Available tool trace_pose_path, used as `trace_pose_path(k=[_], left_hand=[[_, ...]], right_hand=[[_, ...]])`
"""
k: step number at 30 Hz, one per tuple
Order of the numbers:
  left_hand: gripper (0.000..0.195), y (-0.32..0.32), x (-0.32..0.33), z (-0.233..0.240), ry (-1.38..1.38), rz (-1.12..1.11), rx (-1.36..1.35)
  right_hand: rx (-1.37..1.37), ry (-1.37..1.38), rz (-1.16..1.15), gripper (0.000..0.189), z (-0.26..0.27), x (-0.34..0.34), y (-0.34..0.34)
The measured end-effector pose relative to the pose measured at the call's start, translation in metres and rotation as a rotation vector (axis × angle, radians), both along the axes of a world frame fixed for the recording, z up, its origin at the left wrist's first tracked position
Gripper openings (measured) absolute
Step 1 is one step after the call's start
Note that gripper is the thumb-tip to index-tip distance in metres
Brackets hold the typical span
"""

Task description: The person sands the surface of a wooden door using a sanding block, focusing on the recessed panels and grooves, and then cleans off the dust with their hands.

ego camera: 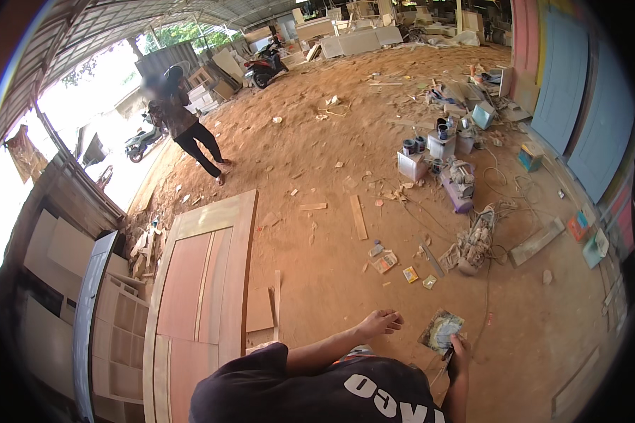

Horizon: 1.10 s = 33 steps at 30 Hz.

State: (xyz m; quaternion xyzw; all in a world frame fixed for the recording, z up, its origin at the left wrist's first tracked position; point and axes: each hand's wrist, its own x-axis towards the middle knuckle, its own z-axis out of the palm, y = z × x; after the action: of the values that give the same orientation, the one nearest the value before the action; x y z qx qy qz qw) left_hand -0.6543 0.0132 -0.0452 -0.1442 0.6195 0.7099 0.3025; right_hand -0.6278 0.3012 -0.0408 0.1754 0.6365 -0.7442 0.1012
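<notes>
My right hand (459, 353) grips a dark-handled tool (447, 354), its kind partly hidden by the fingers. Against that hand, held with the tool, is a small square board (441, 331) smeared with a pale grey paste. To the left, my left hand (381, 323) is held out in front of my body, fingers loosely bent, with nothing visible in it. Left of my arm stands a panelled wooden door (190, 285) with pinkish panels and pale strips, close to my left shoulder.
A person (177, 113) stands ahead at left, carrying something at the shoulder. Paint cans (414, 145), a purple air compressor (457, 185), a dusty machine (475, 240) and trailing hoses occupy the right. Wood scraps (358, 217) litter the dirt floor (317, 254). Blue doors (561, 90) line the right.
</notes>
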Motion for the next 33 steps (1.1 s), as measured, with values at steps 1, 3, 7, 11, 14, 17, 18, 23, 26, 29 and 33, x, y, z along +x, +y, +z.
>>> trace_pose_path(k=[1, 3, 7, 11, 14, 17, 18, 23, 26, 29, 33], left_hand=[[0.036, 0.001, 0.003, 0.004, 0.004, 0.011, -0.004], [0.035, 0.000, 0.009, -0.004, -0.006, 0.059, 0.018], [0.034, -0.004, 0.025, -0.012, -0.060, 0.126, 0.054], [0.034, -0.001, 0.036, -0.012, -0.075, 0.143, 0.067], [0.033, 0.001, 0.039, -0.013, -0.069, 0.157, 0.077], [0.032, 0.003, 0.040, -0.008, -0.063, 0.145, 0.091], [0.031, 0.003, 0.041, -0.010, -0.060, 0.140, 0.095], [0.029, 0.003, 0.039, -0.016, -0.061, 0.115, 0.112], [0.029, 0.004, 0.038, -0.013, -0.059, 0.101, 0.109], [0.029, 0.005, 0.039, -0.012, -0.059, 0.093, 0.102], [0.029, 0.007, 0.040, -0.015, -0.055, 0.069, 0.100]], right_hand=[[0.006, 0.005, 0.015, 0.029, 0.003, -0.002, -0.001], [0.031, 0.004, 0.052, 0.029, 0.008, -0.005, 0.000], [0.045, 0.001, 0.100, 0.028, 0.009, -0.011, -0.001], [0.065, 0.050, 0.136, 0.026, -0.037, -0.018, 0.014], [0.064, 0.020, 0.157, 0.028, -0.015, -0.015, 0.007], [0.040, -0.003, 0.143, 0.027, -0.004, -0.011, 0.003], [0.026, 0.001, 0.137, 0.027, 0.000, -0.009, 0.000], [0.013, 0.002, 0.107, 0.027, -0.002, -0.003, 0.000], [0.006, -0.009, 0.090, 0.027, -0.004, 0.000, 0.002], [-0.007, -0.015, 0.084, 0.027, 0.001, 0.003, 0.001], [0.004, 0.016, 0.057, 0.027, -0.008, 0.005, 0.003]])
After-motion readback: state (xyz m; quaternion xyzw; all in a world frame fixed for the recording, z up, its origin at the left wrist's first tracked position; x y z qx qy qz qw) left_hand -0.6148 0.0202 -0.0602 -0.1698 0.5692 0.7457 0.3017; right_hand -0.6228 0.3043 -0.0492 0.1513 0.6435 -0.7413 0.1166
